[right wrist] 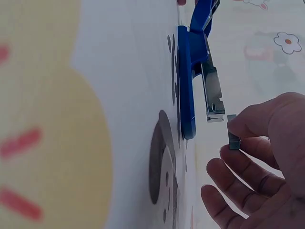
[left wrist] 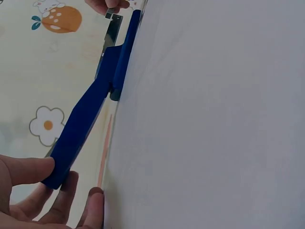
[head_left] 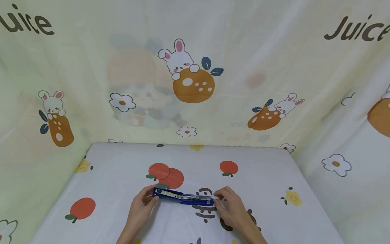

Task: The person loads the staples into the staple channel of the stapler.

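A blue stapler (head_left: 197, 202) lies spread open over the table, its top arm swung back to the left. My left hand (head_left: 139, 207) pinches the end of that top arm between thumb and fingers. At the stapler's other end, my right hand (head_left: 233, 209) pinches a short grey strip of staples (right wrist: 233, 136) between thumb and forefinger. In the right wrist view the strip sits just off the end of the metal magazine (right wrist: 213, 90), which stands above the blue base (right wrist: 186, 86). The other fingers of the right hand are loosely bent below the strip.
A white cloth (head_left: 122, 169) printed with fruit and flowers covers the table. Behind it hangs a pale curtain (head_left: 231, 118) with rabbits and oranges, and similar cloth closes off the left and right sides.
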The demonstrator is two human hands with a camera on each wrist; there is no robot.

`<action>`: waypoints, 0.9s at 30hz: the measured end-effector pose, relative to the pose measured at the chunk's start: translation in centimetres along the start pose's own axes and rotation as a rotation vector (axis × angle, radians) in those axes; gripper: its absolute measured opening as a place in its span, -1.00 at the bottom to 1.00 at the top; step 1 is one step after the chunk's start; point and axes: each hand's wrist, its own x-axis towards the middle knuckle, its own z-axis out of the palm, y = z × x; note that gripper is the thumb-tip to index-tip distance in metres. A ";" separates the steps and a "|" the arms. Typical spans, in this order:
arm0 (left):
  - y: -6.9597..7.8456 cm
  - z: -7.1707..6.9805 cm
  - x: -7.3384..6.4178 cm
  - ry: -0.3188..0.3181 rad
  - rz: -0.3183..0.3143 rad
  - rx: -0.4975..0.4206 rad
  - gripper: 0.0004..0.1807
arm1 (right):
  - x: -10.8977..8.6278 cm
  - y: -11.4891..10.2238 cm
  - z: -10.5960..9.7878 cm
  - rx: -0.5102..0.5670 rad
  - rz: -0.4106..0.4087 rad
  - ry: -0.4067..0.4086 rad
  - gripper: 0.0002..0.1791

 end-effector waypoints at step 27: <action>-0.1 -0.1 0.1 -0.007 -0.003 0.007 -0.52 | 0.3 -0.4 0.4 0.037 -0.088 -0.032 -0.76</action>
